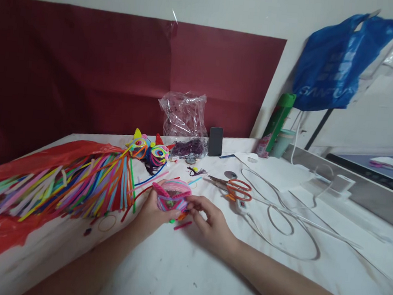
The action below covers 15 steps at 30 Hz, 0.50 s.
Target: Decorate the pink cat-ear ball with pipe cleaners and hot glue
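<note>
Over the middle of the table (156, 273), in the head view, a pink piece (179, 184) is held up between the person's two hands, in front of two colourful figures (160, 154) near the back. The piece looks well advanced: its bands of pink and lilac strands already form a rounded body, and two darker pink strips slant inward across its front. Judging by the figures behind, which carry coloured points and ringed eyes and look complete, some detail may be left to add here, though the front is too small to judge closely. Plenty of loose stems (92, 184) lie on the red plastic bag (88, 148), and a short pink strip (182, 225) rests just below the piece. The scissors (226, 184) lie to its right, untouched. Both forearms reach in from the lower edge and converge on the piece. The left hand (153, 213) curls around its left side, the thumb laid along the lower front and the other fingers mostly hidden. The right hand (212, 221) comes from the other side, fingers bent, thumb and forefinger drawn nearly together at the right edge; whether they pinch a strand cannot be made out.
</note>
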### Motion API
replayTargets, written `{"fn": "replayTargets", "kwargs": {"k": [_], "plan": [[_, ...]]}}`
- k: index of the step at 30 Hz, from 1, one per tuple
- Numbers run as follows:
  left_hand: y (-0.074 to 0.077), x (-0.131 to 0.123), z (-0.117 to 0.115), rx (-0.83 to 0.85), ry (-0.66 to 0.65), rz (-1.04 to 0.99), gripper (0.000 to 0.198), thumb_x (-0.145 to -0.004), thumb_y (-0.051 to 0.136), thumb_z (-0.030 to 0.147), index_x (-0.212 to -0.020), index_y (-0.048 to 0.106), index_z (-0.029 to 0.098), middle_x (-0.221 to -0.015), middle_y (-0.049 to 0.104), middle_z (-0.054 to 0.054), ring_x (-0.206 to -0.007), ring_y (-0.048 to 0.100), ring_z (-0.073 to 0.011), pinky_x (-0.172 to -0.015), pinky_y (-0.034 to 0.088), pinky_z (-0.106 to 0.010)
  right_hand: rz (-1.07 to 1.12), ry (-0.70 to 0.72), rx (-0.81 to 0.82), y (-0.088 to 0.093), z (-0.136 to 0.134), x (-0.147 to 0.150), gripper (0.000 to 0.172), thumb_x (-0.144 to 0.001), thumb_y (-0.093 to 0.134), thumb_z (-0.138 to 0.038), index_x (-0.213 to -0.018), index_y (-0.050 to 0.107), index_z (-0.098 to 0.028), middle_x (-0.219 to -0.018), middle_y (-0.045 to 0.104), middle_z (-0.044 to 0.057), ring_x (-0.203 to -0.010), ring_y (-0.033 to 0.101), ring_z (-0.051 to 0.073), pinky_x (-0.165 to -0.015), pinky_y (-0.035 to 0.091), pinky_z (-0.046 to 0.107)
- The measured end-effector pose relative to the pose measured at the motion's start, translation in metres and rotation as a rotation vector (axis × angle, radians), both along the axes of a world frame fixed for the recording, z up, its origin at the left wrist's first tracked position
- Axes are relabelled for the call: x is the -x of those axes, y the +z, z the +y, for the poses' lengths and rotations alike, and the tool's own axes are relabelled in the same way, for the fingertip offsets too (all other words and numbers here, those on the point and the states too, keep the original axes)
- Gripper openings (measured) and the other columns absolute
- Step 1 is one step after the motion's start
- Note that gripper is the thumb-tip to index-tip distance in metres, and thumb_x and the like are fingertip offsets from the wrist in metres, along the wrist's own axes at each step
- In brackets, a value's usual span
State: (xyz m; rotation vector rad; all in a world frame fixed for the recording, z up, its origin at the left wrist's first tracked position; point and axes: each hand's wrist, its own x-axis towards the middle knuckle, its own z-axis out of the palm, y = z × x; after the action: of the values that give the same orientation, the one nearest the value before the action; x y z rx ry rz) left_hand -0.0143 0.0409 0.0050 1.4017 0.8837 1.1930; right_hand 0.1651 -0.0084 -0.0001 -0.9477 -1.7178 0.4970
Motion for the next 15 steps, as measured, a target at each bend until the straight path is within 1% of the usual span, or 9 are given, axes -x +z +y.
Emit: {"fn": "replayTargets", "kwargs": {"k": [3,4,6,8,10,11,12,13,15], "plan": [[-0.002,0.002,0.0,0.018,0.038,0.014,0.08,-0.053,0.085,0.017,-0.124,0.049,0.023,-0.129,0.064,-0.011,-0.116,0.063,-0.031,-0.095,0.053,-0.041,0.098,-0.074,0.01,0.004,0.004,-0.004,0.008,-0.09,0.054,-0.025,-0.09,0.06,-0.02,-0.078,0.064,0.002,-0.07,0.059,0.015,-0.065,0.051,0.026],[-0.003,0.003,0.001,0.021,0.047,0.018,0.081,-0.053,0.085,0.017,-0.125,0.049,0.023,-0.13,0.063,-0.011,-0.117,0.062,-0.0311,-0.095,0.053,-0.041,0.125,-0.115,-0.009,0.008,0.005,-0.007,0.01,-0.089,0.057,-0.028,-0.083,0.058,-0.02,-0.074,0.062,0.001,-0.067,0.057,0.014,-0.063,0.049,0.025],[-0.008,0.004,0.003,0.037,0.049,0.013,0.082,-0.054,0.085,0.018,-0.127,0.048,0.023,-0.131,0.062,-0.012,-0.116,0.063,-0.0309,-0.093,0.054,-0.042,0.174,-0.206,-0.048,0.021,0.009,-0.02,0.019,-0.086,0.061,-0.033,-0.074,0.055,-0.021,-0.067,0.058,-0.001,-0.062,0.053,0.013,-0.059,0.046,0.024],[-0.012,0.004,0.005,0.06,0.054,-0.017,0.082,-0.054,0.086,0.021,-0.127,0.049,0.024,-0.13,0.063,-0.012,-0.112,0.065,-0.0305,-0.089,0.056,-0.042,0.228,-0.299,-0.068,0.038,0.015,-0.04,0.023,-0.086,0.062,-0.038,-0.073,0.054,-0.021,-0.064,0.056,-0.002,-0.06,0.052,0.013,-0.058,0.045,0.024],[-0.016,0.003,0.008,0.067,0.113,-0.074,0.082,-0.05,0.089,0.024,-0.124,0.051,0.023,-0.126,0.066,-0.012,-0.109,0.067,-0.0309,-0.084,0.058,-0.041,0.252,-0.411,-0.073,0.055,0.023,-0.067,0.023,-0.089,0.058,-0.04,-0.078,0.053,-0.021,-0.065,0.057,-0.002,-0.06,0.054,0.013,-0.06,0.047,0.026],[-0.017,0.002,0.009,0.069,0.143,-0.098,0.082,-0.05,0.089,0.026,-0.123,0.052,0.022,-0.124,0.067,-0.011,-0.108,0.067,-0.0311,-0.083,0.058,-0.041,0.213,-0.481,-0.069,0.062,0.028,-0.082,0.022,-0.091,0.053,-0.041,-0.081,0.054,-0.021,-0.068,0.059,-0.001,-0.064,0.058,0.015,-0.063,0.048,0.027],[-0.017,0.001,0.01,0.067,0.177,-0.121,0.082,-0.049,0.089,0.028,-0.122,0.053,0.022,-0.121,0.068,-0.011,-0.106,0.068,-0.0316,-0.081,0.059,-0.042,0.102,-0.555,-0.034,0.067,0.033,-0.097,0.023,-0.094,0.046,-0.04,-0.085,0.055,-0.02,-0.072,0.062,0.001,-0.067,0.06,0.015,-0.065,0.049,0.027],[-0.017,0.0,0.01,0.045,0.192,-0.13,0.081,-0.049,0.089,0.029,-0.122,0.054,0.022,-0.122,0.068,-0.01,-0.108,0.067,-0.0317,-0.084,0.059,-0.042,-0.056,-0.621,0.032,0.07,0.038,-0.111,0.026,-0.095,0.039,-0.038,-0.087,0.056,-0.02,-0.077,0.064,0.002,-0.069,0.061,0.016,-0.066,0.049,0.028],[-0.014,-0.001,0.008,-0.015,0.204,-0.128,0.08,-0.05,0.089,0.026,-0.123,0.055,0.023,-0.123,0.068,-0.008,-0.112,0.066,-0.032,-0.087,0.058,-0.042,-0.196,-0.649,0.109,0.068,0.046,-0.133,0.022,-0.091,0.045,-0.032,-0.084,0.061,-0.019,-0.081,0.068,0.005,-0.072,0.063,0.018,-0.068,0.048,0.028]]}}
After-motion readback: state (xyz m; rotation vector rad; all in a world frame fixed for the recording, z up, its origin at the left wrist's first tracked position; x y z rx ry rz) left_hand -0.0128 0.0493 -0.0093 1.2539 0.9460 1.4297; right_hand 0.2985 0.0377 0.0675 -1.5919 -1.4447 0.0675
